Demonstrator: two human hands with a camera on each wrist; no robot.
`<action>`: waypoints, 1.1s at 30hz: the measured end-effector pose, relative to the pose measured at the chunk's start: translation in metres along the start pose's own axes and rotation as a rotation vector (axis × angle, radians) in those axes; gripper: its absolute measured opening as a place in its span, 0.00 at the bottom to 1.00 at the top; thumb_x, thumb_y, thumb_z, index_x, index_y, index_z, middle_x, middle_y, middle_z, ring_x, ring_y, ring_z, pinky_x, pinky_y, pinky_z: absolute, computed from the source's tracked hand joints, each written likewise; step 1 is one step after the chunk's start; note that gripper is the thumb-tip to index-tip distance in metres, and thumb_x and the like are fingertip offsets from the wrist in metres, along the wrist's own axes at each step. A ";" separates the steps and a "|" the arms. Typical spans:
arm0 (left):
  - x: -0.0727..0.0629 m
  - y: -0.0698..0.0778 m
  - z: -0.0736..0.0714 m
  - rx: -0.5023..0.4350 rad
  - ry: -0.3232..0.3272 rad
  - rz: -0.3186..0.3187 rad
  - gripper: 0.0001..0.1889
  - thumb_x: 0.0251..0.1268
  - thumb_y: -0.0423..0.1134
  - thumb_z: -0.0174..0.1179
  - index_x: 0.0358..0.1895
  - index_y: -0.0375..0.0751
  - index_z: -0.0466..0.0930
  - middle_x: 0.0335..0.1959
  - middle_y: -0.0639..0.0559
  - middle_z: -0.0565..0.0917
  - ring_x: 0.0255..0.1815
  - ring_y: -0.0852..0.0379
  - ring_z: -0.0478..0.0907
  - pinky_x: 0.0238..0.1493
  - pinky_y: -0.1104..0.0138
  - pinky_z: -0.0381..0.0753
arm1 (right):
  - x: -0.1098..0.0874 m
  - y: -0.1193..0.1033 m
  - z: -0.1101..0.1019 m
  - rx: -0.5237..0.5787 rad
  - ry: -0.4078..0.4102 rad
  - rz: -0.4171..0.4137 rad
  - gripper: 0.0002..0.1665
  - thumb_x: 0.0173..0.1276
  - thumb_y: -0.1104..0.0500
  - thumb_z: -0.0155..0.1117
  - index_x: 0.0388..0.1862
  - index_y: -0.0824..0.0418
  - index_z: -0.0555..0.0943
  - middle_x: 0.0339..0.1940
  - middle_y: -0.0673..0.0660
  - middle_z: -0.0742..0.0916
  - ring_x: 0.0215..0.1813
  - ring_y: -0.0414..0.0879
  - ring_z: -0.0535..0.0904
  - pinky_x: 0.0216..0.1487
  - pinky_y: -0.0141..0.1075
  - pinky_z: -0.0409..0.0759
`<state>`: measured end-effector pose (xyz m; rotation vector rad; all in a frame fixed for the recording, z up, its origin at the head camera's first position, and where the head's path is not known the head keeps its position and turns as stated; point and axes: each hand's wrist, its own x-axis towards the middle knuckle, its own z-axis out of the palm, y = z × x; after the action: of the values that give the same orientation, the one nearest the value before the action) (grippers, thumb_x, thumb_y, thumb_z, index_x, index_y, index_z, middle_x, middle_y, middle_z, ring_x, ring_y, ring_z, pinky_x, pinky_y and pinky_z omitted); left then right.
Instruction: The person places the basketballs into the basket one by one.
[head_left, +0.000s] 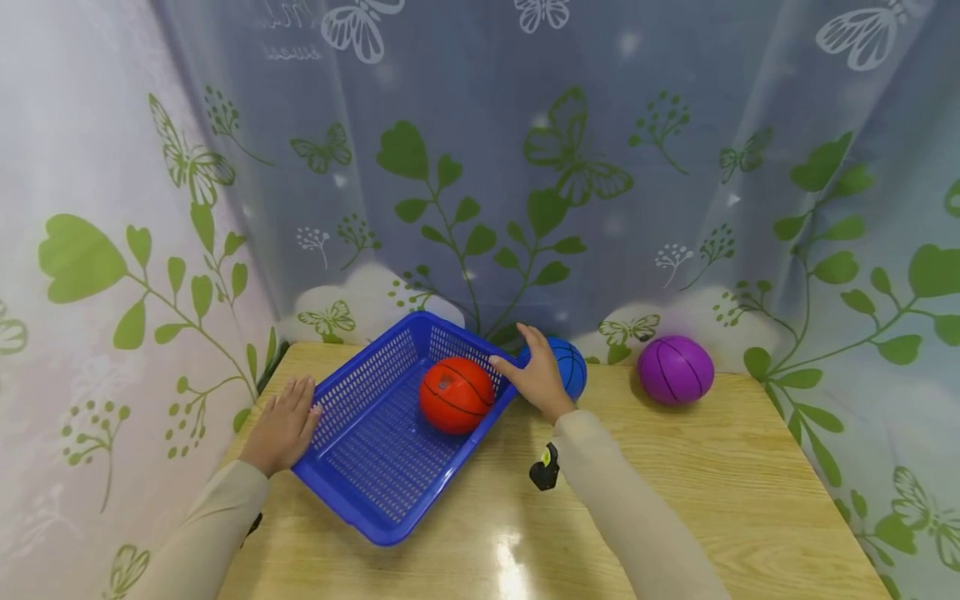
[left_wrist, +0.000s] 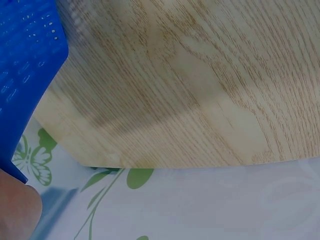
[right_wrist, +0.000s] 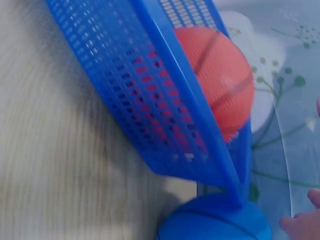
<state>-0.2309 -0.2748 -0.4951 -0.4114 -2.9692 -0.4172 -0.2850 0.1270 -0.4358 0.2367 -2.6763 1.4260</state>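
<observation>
A blue plastic basket [head_left: 367, 467] with perforated walls stands at an angle on the wooden table. Inside it, toward the right wall, lies a red ball [head_left: 456, 396] with black lines. My left hand [head_left: 281, 425] rests against the basket's left rim, its fingers extended; a bit of that hand [left_wrist: 20, 207] shows below the rim in the left wrist view. Near the far right corner, my right hand [head_left: 542, 377] has thumb and fingers spread and grips nothing. Just behind it, partly covered, is a blue ball [head_left: 570, 367], close against the basket corner in the right wrist view.
A purple ball [head_left: 675, 370] sits at the table's back edge, right of the blue one. A small black device [head_left: 544, 468] is at the right wrist. Printed curtains [head_left: 480, 208] hang behind and on both sides of the wooden table [head_left: 675, 483].
</observation>
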 end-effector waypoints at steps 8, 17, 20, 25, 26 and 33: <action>-0.001 0.002 -0.002 -0.010 -0.004 -0.009 0.29 0.79 0.43 0.36 0.71 0.21 0.53 0.72 0.27 0.55 0.73 0.29 0.48 0.69 0.37 0.47 | 0.001 0.019 -0.031 0.024 0.027 0.030 0.48 0.65 0.45 0.65 0.77 0.58 0.55 0.78 0.62 0.55 0.77 0.60 0.51 0.71 0.57 0.56; -0.001 0.003 -0.003 -0.013 0.001 -0.011 0.29 0.79 0.43 0.37 0.71 0.21 0.52 0.72 0.28 0.56 0.73 0.30 0.47 0.69 0.37 0.46 | -0.003 0.044 -0.072 0.001 0.067 0.086 0.49 0.66 0.45 0.64 0.78 0.59 0.51 0.78 0.65 0.52 0.77 0.62 0.46 0.72 0.60 0.51; -0.002 0.003 -0.004 -0.007 0.005 -0.006 0.29 0.79 0.43 0.37 0.70 0.21 0.53 0.71 0.27 0.56 0.73 0.29 0.48 0.68 0.36 0.48 | -0.005 0.053 -0.087 -0.024 0.081 0.105 0.49 0.67 0.47 0.64 0.78 0.60 0.51 0.77 0.66 0.53 0.77 0.64 0.47 0.71 0.61 0.52; -0.001 0.002 -0.003 -0.001 0.005 -0.009 0.29 0.79 0.43 0.37 0.70 0.21 0.54 0.72 0.27 0.56 0.73 0.29 0.48 0.68 0.37 0.48 | -0.009 0.067 -0.111 -0.092 0.111 0.116 0.49 0.66 0.47 0.64 0.77 0.62 0.52 0.76 0.69 0.54 0.75 0.66 0.50 0.70 0.62 0.54; -0.001 0.002 -0.002 -0.001 0.005 -0.011 0.29 0.79 0.43 0.37 0.70 0.21 0.53 0.72 0.28 0.56 0.73 0.29 0.48 0.68 0.37 0.48 | -0.010 0.070 -0.116 -0.098 0.118 0.116 0.49 0.66 0.48 0.65 0.77 0.64 0.51 0.76 0.70 0.54 0.75 0.67 0.49 0.70 0.62 0.53; 0.000 0.001 0.000 0.004 0.010 -0.015 0.29 0.78 0.43 0.38 0.70 0.21 0.54 0.72 0.28 0.57 0.73 0.30 0.49 0.69 0.37 0.48 | -0.017 0.093 -0.144 -0.154 0.153 0.133 0.51 0.67 0.47 0.63 0.76 0.69 0.48 0.75 0.73 0.53 0.74 0.71 0.46 0.69 0.65 0.50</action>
<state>-0.2305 -0.2737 -0.4949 -0.3865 -2.9649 -0.4137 -0.2829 0.2992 -0.4347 -0.0618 -2.7000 1.2064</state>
